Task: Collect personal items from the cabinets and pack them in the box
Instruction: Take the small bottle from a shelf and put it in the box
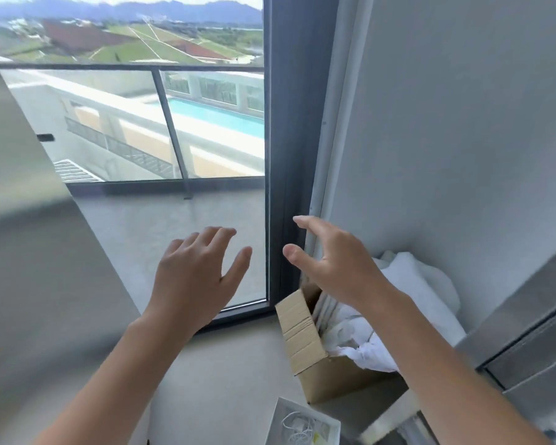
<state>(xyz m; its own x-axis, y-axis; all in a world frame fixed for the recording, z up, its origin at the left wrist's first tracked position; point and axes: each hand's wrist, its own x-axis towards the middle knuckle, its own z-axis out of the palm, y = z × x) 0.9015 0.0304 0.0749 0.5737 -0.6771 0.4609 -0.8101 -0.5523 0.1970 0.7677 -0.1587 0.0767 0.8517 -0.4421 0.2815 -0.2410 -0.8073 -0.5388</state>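
A brown cardboard box [299,335] stands open on the floor at the lower right, by the window frame. White cloth and paper items [363,345] fill it, partly hidden by my right forearm. My left hand [196,271] hovers in mid-air left of the box, fingers spread, holding nothing. Above the box's far corner, my right hand [331,261] is raised with fingers apart and curved, also empty.
A dark window frame [283,155] with glass onto a balcony fills the left and middle. A blurred grey cabinet door [29,220] stands at the left. Grey cabinet drawers [533,345] are at the right. A small white tray [302,425] with white cords lies on the floor near me.
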